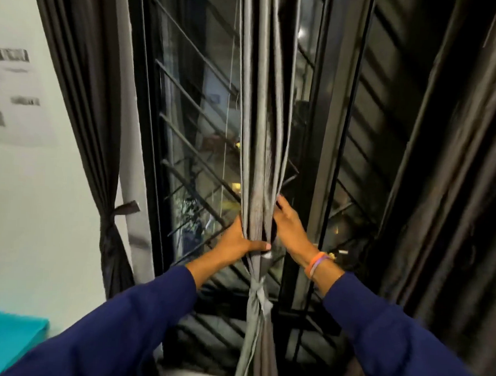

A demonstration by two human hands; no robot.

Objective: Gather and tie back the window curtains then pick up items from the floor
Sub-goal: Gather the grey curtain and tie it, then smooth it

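1. Left of the grey centre curtain (258, 131), the dark left curtain (82, 93) hangs already cinched by its tie-back (126, 207) against the white wall (25, 190). A hard tug on the centre drape could, I judge, drag on a shared rail and shake that tie loose; the rail is out of view, so this is uncertain.

2. Just left of the grey centre curtain, the left hand (238, 240) grips the bunched folds, its thumb wrapped across the front. If that grip slackens, the gathered pleats would likely spread again.

3. On the grey centre curtain itself, below both hands, sits a knot (257, 294). It looks small and loosely wound; pulling the folds above it could work it open or slide it down.

4. Just right of the grey centre curtain, the right hand (289, 224), with a wristband (317, 262), holds the outer folds, fingers tucked behind the cloth. Those fingers lie near the window grille (190, 162), so cloth could snag on a bar.

5. Far right of the grey centre curtain, the dark right curtain (449, 169) hangs loose, with no tie visible. No floor items are in view, so that step seems unstarted.
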